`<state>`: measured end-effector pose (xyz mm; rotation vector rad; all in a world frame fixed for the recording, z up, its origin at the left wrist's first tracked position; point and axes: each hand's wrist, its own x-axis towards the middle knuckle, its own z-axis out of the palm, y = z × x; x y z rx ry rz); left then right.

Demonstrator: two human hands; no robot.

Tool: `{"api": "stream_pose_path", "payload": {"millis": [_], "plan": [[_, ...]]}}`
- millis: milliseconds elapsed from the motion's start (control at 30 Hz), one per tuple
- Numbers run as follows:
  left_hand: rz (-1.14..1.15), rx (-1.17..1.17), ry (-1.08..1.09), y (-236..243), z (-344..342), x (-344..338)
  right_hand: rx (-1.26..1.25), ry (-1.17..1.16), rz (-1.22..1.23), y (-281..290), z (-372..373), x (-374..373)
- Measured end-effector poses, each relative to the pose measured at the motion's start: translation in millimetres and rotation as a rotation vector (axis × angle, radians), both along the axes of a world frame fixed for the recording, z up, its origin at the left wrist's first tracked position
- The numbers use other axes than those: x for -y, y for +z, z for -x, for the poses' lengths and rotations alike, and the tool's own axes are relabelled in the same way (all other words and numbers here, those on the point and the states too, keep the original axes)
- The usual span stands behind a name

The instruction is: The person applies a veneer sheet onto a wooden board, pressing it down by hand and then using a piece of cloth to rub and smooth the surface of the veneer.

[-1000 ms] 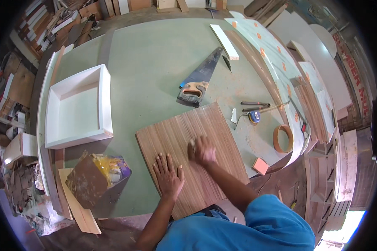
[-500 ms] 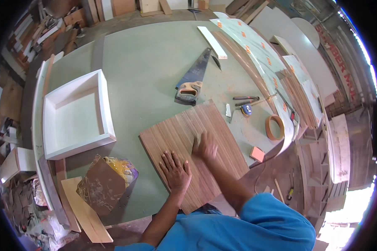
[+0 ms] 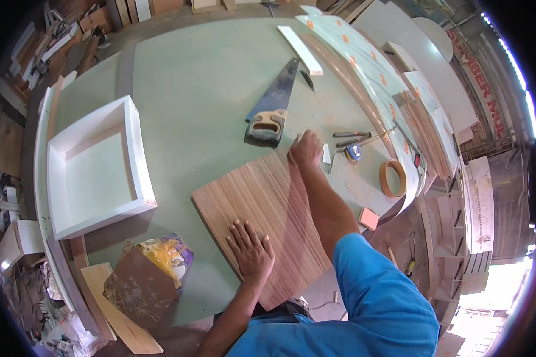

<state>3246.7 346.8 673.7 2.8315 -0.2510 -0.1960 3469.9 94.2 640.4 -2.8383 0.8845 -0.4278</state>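
A square wood-grain board point(image 3: 253, 208) in reddish brown lies at an angle on the green table in front of me. My left hand point(image 3: 252, 251) rests flat on its lower left part, fingers spread. At the far corner of the board is my right hand point(image 3: 307, 149), its fingers curled closed; whatever may be inside them is hidden. Just beyond that corner lies a handsaw point(image 3: 271, 110) with a black and tan handle. Right of my right hand are a small white piece point(image 3: 326, 154), a blue tape measure point(image 3: 352, 153) and pliers point(image 3: 351, 135).
A white open box point(image 3: 95, 160) stands on the left. Nearer sits a brown block-shaped package point(image 3: 143, 285) beside a pale wood strip point(image 3: 110, 306). On the right are a brown tape roll point(image 3: 393, 178), an orange block point(image 3: 368, 218) and a patterned sheet point(image 3: 363, 71). A white strip point(image 3: 299, 50) lies far off.
My right hand has moved away from me, from the board's middle to its far corner, the arm stretching out. The left hand stays flat on the board. The view has shifted slightly.
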Motion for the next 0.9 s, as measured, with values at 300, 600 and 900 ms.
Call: {"api": "stream_pose_path", "payload": {"millis": [300, 600, 900], "plan": [[-0.013, 0.002, 0.042, -6, -6, 0, -0.037, 0.522, -0.102, 5, 145, -117], [0.028, -0.030, 0.027, -5, -9, 2, 0.026, 0.132, -0.053, 15, -7, -72], [0.005, 0.024, 0.031, -7, -8, 3, 0.047, 0.445, -0.097, 16, 0, -112]]}}
